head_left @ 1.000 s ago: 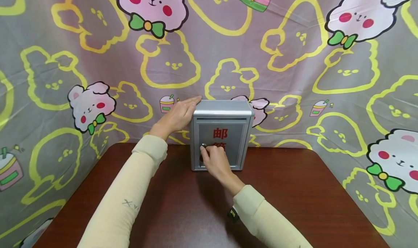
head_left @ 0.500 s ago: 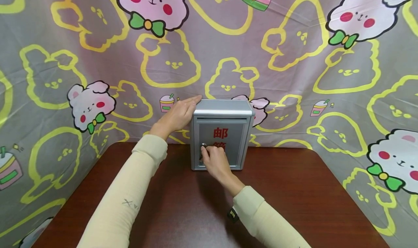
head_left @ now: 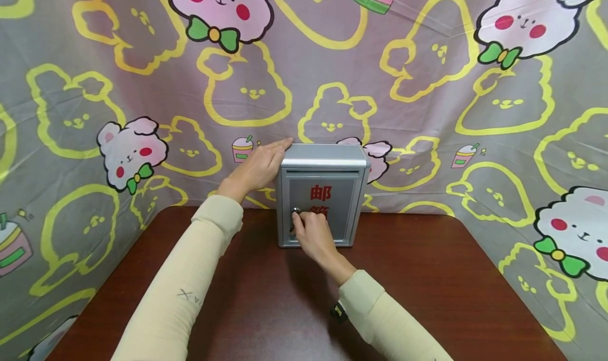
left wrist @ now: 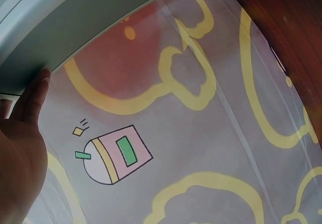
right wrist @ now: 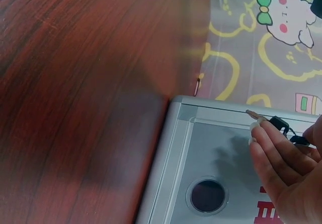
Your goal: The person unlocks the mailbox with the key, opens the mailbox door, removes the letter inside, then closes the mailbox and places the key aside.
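A silver metal mailbox [head_left: 325, 153] with red Chinese characters stands upright at the back of the table. My left hand [head_left: 258, 167] rests against its upper left edge, fingers fairly straight; in the left wrist view the fingers [left wrist: 33, 100] touch its side wall. My right hand [head_left: 315, 235] is at the lock [head_left: 296, 211] on the left of the front door, thumb and index finger pinching what looks like a key there. Black-headed keys [right wrist: 278, 124] hang by this hand in the right wrist view, one blade pointing outward. The pinched part itself is hidden by the fingers.
Reddish-brown wooden table [head_left: 408, 276] lies under the mailbox and arms. Close behind the mailbox hangs a patterned cloth [head_left: 418, 113], which also runs along both sides. A round dark window [right wrist: 208, 196] is set low in the mailbox door.
Both hands and the mailbox stay in place. Only the right thumb has shifted very slightly at the lock.
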`<state>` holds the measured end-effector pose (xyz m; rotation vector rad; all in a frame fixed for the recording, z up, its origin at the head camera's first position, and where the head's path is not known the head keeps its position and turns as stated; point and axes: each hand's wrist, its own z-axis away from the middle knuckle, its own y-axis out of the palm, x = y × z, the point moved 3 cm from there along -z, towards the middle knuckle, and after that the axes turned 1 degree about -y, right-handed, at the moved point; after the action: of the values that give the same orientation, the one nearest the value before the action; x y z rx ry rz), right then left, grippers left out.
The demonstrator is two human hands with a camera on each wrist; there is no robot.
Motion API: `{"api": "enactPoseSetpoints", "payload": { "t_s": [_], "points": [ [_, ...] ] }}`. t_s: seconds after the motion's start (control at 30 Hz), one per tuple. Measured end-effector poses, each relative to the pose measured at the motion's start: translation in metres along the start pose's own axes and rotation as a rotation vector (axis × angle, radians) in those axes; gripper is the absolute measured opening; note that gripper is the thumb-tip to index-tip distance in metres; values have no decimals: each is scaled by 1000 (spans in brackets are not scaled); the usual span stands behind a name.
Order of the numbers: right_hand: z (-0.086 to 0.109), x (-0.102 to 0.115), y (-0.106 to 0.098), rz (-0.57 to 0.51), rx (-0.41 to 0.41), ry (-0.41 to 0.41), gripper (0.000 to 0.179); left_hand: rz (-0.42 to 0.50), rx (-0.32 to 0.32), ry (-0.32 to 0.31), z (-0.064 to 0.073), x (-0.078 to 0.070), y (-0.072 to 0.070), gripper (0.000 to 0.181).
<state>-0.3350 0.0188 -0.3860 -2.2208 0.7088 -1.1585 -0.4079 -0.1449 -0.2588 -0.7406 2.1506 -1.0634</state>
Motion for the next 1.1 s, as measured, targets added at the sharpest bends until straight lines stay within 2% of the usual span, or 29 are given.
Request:
{"api": "enactPoseSetpoints", "payload": {
  "t_s": [0.8,1.1],
  "points": [
    [3,-1,-4,35,-11,-37,44,7,11,-13,-2,-2,1,55],
    [7,2,-6,54,-10,-61,41,38,7,-19,1,-2,-1,55]
  ]
}}
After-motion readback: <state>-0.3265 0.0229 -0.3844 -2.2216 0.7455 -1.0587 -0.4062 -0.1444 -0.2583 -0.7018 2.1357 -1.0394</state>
